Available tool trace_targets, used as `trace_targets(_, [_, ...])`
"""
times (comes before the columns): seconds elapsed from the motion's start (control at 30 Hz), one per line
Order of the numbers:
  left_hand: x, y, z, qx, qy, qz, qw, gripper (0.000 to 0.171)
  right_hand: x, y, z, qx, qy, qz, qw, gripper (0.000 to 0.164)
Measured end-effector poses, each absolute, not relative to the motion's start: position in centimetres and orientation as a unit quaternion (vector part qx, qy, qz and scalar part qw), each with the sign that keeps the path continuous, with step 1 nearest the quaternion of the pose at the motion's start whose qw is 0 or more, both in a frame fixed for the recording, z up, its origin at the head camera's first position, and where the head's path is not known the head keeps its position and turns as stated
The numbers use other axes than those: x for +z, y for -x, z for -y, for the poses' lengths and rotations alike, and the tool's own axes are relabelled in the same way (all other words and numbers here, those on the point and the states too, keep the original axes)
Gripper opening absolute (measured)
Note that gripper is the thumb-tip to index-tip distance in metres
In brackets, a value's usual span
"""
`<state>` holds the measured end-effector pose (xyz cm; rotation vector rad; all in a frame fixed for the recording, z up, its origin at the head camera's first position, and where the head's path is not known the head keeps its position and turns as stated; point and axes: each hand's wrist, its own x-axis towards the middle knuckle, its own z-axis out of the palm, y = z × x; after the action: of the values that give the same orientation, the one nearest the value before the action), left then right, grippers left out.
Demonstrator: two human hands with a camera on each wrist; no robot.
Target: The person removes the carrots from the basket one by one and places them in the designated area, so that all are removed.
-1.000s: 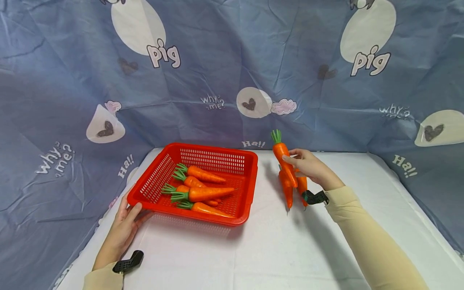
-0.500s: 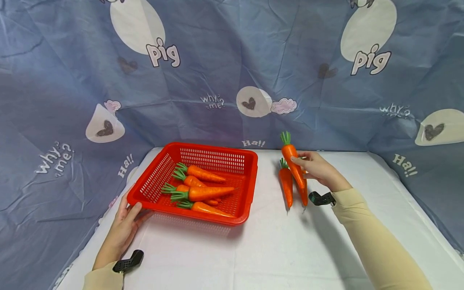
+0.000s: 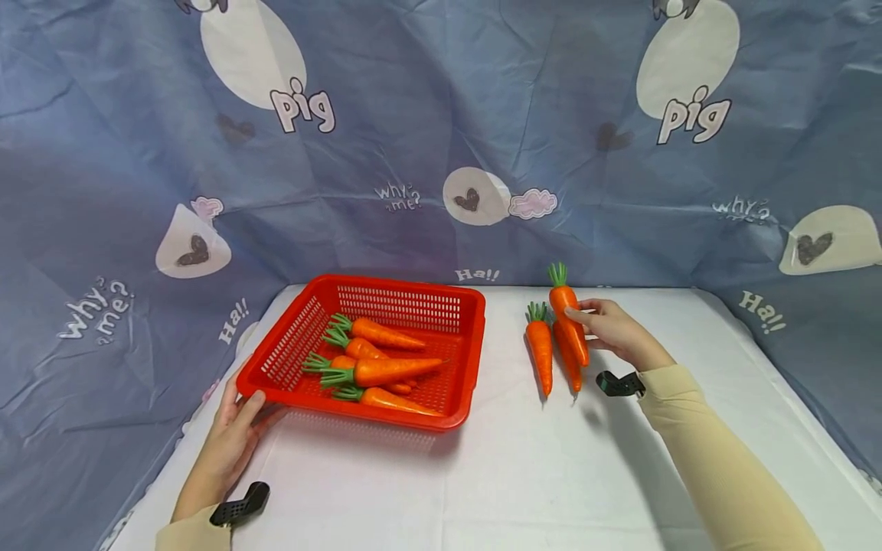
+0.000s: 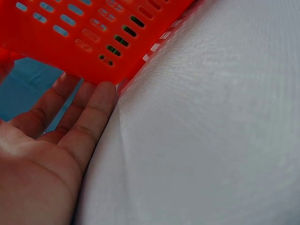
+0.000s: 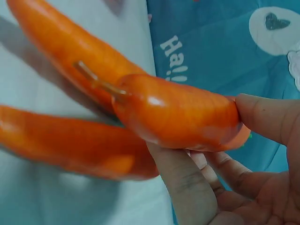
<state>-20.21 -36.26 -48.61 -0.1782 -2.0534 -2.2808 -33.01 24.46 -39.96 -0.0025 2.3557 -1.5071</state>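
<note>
Head view | my right hand (image 3: 616, 329) pinches a carrot (image 3: 577, 342), two more carrots (image 3: 539, 348) beside it | my left hand (image 3: 230, 444), fingers extended, touches red basket's (image 3: 344, 408) near-left corner

Vs. approx. 1 sec ago, the held carrot (image 3: 573, 329) has been carried rightward & slightly lower in the head view by the R grip (image 3: 615, 330). The left loose carrot (image 3: 540, 350), partly hidden prev., is now fully uncovered, leaves incl. The other loose carrot (image 3: 568, 366) is now exposed on its left side, w/ its upper end covered instead.
</note>
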Motion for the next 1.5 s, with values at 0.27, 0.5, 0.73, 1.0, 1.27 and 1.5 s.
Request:
trace_targets(0.27, [-48.6,20.3,36.2,-0.738,0.048,0.672,0.030,0.062,-41.2,32.9,-25.8,-0.547,-0.013,-0.819,0.174,0.071])
trace_targets(0.5, [-48.5,20.3,36.1,-0.739,0.053,0.671,0.032,0.062,-41.5,32.5,-26.8,-0.535,-0.029,-0.825,0.178,0.076])
trace_targets(0.73, [-48.5,20.3,36.1,-0.741,0.057,0.668,0.034,0.062,-42.0,32.1,-27.8,-0.532,-0.038,-0.825,0.185,0.078])
trace_targets(1.0, [-48.6,20.3,36.1,-0.743,0.060,0.665,0.037,0.062,-42.7,31.7,-28.5,-0.526,-0.047,-0.828,0.186,0.075])
trace_targets(1.27, [-48.8,20.2,36.2,-0.744,0.059,0.664,0.039,0.062,-43.3,31.4,-29.0,-0.510,-0.066,-0.836,0.192,0.074])
trace_targets(1.5, [-48.7,20.3,36.3,-0.741,0.058,0.668,0.038,0.060,-44.1,31.2,-29.5,-0.498,-0.078,-0.842,0.192,0.076])
